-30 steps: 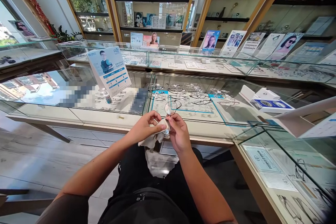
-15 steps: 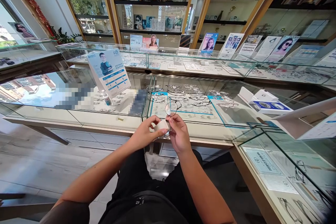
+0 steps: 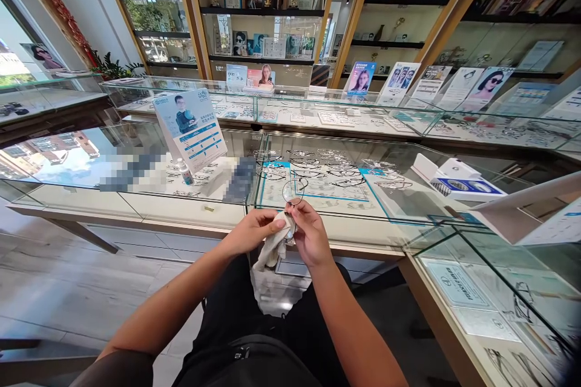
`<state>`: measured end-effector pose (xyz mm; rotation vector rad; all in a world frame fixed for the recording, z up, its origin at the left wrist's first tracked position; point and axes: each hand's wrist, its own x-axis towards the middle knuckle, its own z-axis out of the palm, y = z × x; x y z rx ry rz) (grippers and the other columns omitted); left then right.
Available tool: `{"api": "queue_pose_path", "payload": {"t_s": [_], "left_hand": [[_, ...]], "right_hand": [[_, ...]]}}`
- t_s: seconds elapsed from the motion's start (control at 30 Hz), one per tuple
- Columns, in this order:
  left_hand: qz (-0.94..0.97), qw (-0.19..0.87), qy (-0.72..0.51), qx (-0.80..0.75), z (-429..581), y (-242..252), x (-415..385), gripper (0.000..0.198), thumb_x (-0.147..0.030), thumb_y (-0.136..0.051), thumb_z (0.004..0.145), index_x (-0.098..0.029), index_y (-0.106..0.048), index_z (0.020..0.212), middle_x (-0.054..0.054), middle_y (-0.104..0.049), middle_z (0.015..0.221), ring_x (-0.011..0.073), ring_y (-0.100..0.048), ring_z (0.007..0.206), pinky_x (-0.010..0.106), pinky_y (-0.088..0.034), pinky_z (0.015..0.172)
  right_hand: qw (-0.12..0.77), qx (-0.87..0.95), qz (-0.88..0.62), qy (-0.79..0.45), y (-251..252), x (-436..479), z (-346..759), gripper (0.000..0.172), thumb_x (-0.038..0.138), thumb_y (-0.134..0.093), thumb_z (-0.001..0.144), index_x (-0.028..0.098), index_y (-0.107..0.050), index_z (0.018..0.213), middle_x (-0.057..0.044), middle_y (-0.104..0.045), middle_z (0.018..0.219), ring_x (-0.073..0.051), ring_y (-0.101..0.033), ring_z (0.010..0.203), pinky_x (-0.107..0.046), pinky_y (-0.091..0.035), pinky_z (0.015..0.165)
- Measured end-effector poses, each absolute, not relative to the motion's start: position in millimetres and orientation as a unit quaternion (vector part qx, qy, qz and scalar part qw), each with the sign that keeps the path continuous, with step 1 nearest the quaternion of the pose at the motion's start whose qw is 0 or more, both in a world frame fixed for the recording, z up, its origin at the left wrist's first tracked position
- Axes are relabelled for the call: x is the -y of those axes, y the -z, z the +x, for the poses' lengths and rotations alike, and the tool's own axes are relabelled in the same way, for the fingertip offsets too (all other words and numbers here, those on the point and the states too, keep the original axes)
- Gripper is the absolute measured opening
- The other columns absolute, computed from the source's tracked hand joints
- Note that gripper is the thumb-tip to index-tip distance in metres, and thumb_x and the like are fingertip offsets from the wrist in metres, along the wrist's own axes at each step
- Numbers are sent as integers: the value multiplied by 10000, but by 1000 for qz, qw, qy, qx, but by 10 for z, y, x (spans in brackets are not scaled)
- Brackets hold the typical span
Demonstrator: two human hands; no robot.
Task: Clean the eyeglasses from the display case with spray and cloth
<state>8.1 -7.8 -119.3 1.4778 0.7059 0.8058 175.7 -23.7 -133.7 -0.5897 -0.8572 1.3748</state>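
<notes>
My right hand [image 3: 308, 227] pinches a pair of thin dark-rimmed eyeglasses [image 3: 295, 202] near the middle of the frame. One round lens sticks up above my fingers, and the other lies lower, between my hands. My left hand [image 3: 254, 230] is closed on a pale cream cloth [image 3: 275, 245], its thumb pressing the cloth against the glasses. Much of the cloth hangs down below my left fingers. Both hands are just over the front edge of the glass display counter [image 3: 318, 227], above my lap.
A tilted sign card [image 3: 190, 127] and a small white bottle [image 3: 185, 172] stand on the counter to the left. Several eyeglasses [image 3: 347, 178] lie ahead in the display. An opened white-and-blue box [image 3: 467, 184] is at right, near a folded white card stand [image 3: 531, 211].
The cloth, earlier bunched in my left hand, now hangs down loosely. My left hand has shifted slightly, and the glasses have tilted a little to the left.
</notes>
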Motion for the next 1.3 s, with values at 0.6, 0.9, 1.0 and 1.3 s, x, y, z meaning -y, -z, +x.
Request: {"api": "queue_pose_path", "payload": {"t_s": [0.6, 0.9, 1.0, 1.3], "left_hand": [[523, 701, -403, -270, 259, 1280, 247, 478, -529, -955, 733, -143, -738, 914, 66, -744, 860, 159, -672, 782, 274, -539, 785], [474, 671, -488, -294, 419, 1447, 298, 518, -585, -882, 814, -154, -686, 1022, 0, -652, 838, 102, -569, 718, 231, -480, 713], [468, 662, -507, -293, 455, 1429, 297, 510, -612, -868, 816, -146, -692, 924, 7, -646, 826, 100, -552, 713, 228, -474, 709], [542, 702, -381, -261, 267, 1288, 219, 554, -688, -798, 849, -138, -768, 909, 56, -687, 767, 167, -624, 729, 281, -515, 752]], "right_hand": [[624, 371, -270, -632, 1485, 216, 1767, 302, 452, -920, 811, 240, -706, 846, -7, -758, 949, -55, -379, 492, -217, -316, 414], [627, 368, -261, -636, 1473, 238, 1716, 340, 458, -939, 780, 235, -687, 828, -1, -740, 846, -73, -447, 513, -187, -359, 404], [623, 364, -260, -641, 1455, 255, 1728, 360, 467, -944, 763, 228, -681, 819, -1, -747, 828, -72, -462, 498, -188, -378, 398], [643, 354, -258, -628, 1461, 259, 1807, 284, 417, -932, 780, 226, -723, 804, -20, -768, 874, -83, -539, 576, -199, -459, 511]]}}
